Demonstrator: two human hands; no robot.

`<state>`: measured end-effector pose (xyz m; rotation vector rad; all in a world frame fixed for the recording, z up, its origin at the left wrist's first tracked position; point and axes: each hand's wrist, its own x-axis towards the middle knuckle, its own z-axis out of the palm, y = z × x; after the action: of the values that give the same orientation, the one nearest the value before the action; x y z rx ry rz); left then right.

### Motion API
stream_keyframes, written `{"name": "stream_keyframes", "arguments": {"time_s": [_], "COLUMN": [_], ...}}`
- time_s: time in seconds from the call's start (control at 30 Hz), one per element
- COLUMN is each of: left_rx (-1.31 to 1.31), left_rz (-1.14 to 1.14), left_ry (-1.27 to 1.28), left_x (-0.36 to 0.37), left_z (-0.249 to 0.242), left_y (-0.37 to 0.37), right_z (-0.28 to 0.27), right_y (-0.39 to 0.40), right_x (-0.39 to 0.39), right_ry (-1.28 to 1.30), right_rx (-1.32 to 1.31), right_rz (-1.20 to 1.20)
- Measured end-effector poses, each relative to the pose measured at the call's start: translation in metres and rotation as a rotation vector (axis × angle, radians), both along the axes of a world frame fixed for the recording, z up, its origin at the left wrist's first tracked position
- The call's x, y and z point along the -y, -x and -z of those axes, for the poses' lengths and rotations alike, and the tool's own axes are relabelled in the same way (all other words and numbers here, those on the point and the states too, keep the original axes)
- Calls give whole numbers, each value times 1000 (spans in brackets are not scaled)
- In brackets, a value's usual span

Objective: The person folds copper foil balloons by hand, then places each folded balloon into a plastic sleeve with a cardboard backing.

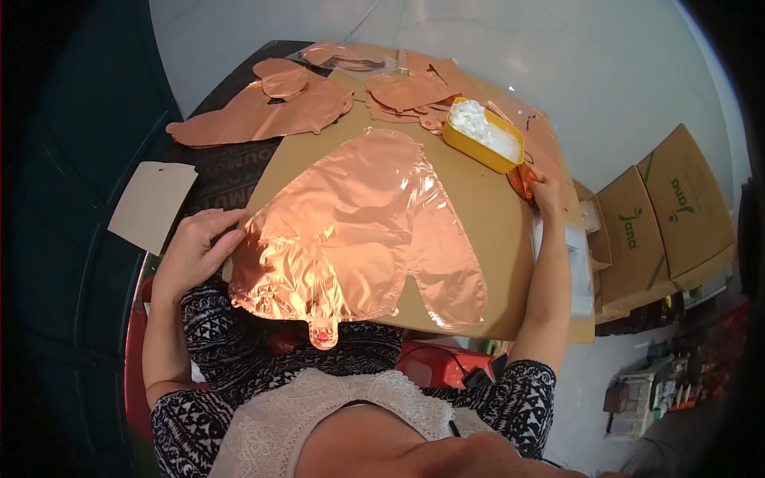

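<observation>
A large flat copper-coloured foil balloon (343, 215) lies uninflated on the cardboard in front of me, its tail with a small red mark hanging over the near edge. My left hand (195, 247) is at its left edge, thumb and fingers closed on the rim. My right hand (548, 195) is at the board's right side, closed on a small shiny copper foil piece (522, 182), partly hidden by the fingers. Just beyond that hand stands a yellow tub (504, 162) with white, crumpled soft material in it.
More flat copper foil balloons (263, 115) lie at the back left, with others (410, 92) at the back middle. A pale card (151, 205) is at the left. Cardboard boxes (673, 207) stand at the right. The cardboard sheet (478, 215) covers much of the table.
</observation>
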<state>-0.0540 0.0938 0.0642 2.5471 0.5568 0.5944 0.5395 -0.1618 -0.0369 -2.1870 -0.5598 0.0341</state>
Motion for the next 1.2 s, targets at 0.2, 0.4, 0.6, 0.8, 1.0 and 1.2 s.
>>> {"name": "stream_keyframes", "arguments": {"time_s": [0.2, 0.4, 0.6, 0.8, 1.0, 1.2], "left_rx": [5, 2, -56, -64, -40, -56], "left_rz": [-9, -18, -62, -85, -77, -86], "left_ry": [-7, 14, 47, 67, 51, 70], "left_x": [0, 3, 1, 1, -3, 1], "left_z": [2, -4, 0, 3, 4, 0], "left_y": [1, 2, 10, 13, 17, 21], "right_z": [27, 20, 11, 22, 5, -92], "right_y": [-29, -15, 4, -23, -78, -7], "right_x": [-10, -28, -32, -25, -1, -21], "right_ry": [76, 463, 398, 382, 634, -124], "right_rx": [224, 284, 278, 259, 629, 487], "right_rz": [-74, 141, 227, 95, 13, 170]}}
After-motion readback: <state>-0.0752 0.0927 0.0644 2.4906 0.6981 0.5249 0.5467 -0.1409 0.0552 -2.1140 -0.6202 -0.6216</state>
